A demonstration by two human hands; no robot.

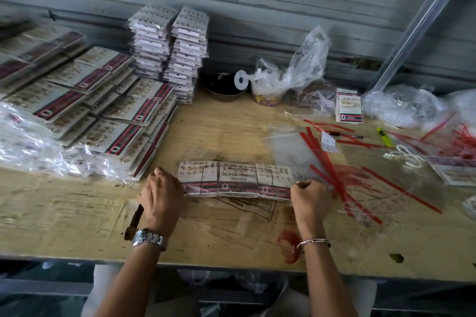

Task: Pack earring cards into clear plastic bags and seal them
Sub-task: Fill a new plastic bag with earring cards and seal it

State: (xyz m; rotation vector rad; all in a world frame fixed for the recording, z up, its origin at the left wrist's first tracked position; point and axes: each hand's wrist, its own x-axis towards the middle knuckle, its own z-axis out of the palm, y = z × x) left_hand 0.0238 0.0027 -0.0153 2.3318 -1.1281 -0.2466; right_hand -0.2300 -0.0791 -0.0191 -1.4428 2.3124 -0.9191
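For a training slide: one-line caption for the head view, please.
Left hand and right hand grip the ends of a clear bag of earring cards on the table.

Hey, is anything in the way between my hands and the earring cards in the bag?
Nothing visible. The left hand and right hand grip the two ends of the clear bag holding the earring cards.

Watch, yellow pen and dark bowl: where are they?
watch [142,237]: head view, its round face.
yellow pen [385,137]: head view, middle of barrel.
dark bowl [226,96]: head view, its front wall.
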